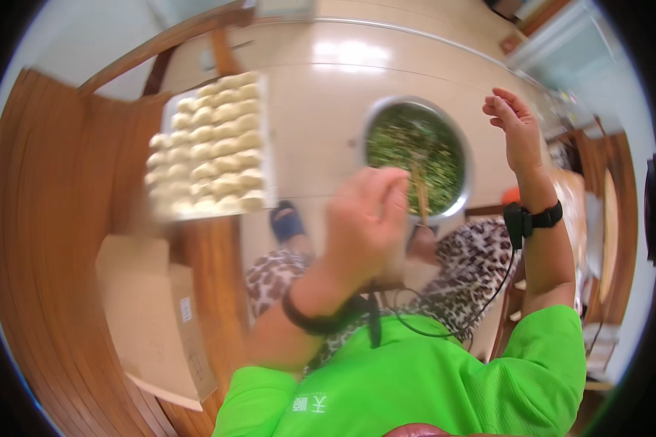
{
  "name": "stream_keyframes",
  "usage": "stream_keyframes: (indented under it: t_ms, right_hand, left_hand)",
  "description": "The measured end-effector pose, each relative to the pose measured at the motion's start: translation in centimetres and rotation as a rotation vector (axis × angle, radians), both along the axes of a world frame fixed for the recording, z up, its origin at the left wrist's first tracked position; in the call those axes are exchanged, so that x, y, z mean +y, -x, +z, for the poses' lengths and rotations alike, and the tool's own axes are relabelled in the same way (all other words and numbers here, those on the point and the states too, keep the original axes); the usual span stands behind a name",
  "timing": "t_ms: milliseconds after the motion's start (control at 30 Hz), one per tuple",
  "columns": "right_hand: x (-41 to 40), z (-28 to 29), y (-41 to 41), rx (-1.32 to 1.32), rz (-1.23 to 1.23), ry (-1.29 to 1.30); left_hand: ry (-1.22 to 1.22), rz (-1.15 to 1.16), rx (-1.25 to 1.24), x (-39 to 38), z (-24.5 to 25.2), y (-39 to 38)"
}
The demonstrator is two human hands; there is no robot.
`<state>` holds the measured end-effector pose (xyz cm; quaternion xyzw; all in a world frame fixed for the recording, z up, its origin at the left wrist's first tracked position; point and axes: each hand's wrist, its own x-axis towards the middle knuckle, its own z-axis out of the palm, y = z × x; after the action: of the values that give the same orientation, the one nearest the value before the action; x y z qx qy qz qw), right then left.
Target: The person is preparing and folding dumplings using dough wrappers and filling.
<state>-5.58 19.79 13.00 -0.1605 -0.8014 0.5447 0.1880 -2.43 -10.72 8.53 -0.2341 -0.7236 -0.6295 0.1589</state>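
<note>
My left hand (pixel 369 213), blurred by motion, is in front of my body with its fingers curled, overlapping the near left rim of a steel bowl (pixel 466 188) in the view. Whether anything is in its fingers cannot be seen. Chopped green filling (pixel 393 136) lies in the bowl, and a pair of wooden chopsticks (pixel 420 188) leans in it. To the right of the bowl, my right hand (pixel 514 123) is raised, fingers loosely bent and nothing visible in them. Several rows of pale dumplings (pixel 227 147) cover a white tray (pixel 268 136) at the left.
The tray sits at the edge of a slatted wooden bench (pixel 49 218). Nearer on the bench is a cardboard box (pixel 142 317). Tiled floor (pixel 311 136) lies between tray and bowl. A cable (pixel 500 297) hangs from the device on my right wrist. A wooden furniture piece (pixel 623 191) stands right.
</note>
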Motion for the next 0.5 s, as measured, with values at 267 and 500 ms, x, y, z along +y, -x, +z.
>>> stream_keyframes:
  t_ms: [267,500]
  right_hand:
    - [16.1,4.3,-21.2,-0.318,-0.473,-0.020]
    - [24.3,-3.6,-32.1,-0.732,-0.641,-0.423]
  left_hand:
    - [-0.013,-0.169,-0.134,4.1,0.0,-1.4]
    - [0.062,-0.224,-0.208,7.1,-1.4,-0.6]
